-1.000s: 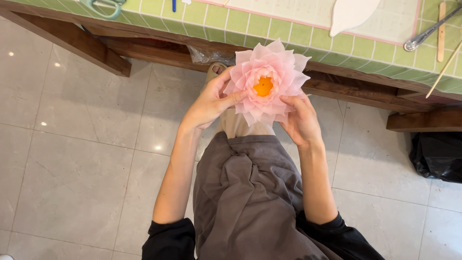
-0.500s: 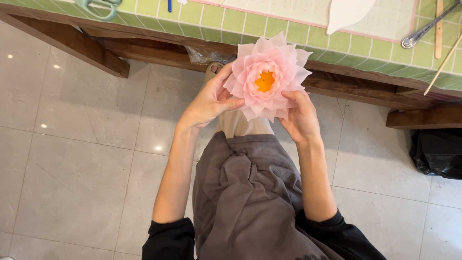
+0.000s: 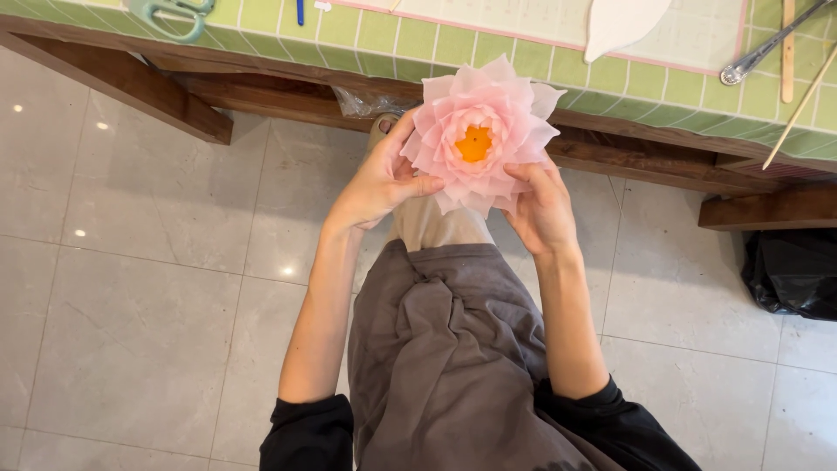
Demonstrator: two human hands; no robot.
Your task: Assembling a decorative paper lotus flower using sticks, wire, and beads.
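I hold a pink paper flower [image 3: 481, 131] with an orange centre in front of me, just below the table edge. My left hand [image 3: 381, 185] grips its left side, thumb laid across the lower petals. My right hand [image 3: 540, 209] cups the lower right petals from beneath. The flower faces up toward the camera, its many layered petals spread wide. Below it are my grey skirt [image 3: 445, 358] and black sleeves.
A wooden table with a green grid cutting mat [image 3: 436, 39] runs along the top. On it lie green-handled scissors [image 3: 170, 13], a white petal-shaped paper [image 3: 619, 22], a metal tool [image 3: 767, 48] and wooden sticks [image 3: 789, 44]. A black bag [image 3: 789, 275] sits on the tiled floor at right.
The flower and both hands have shifted slightly; my left thumb now lies further over the lower petals. The grip is unchanged.
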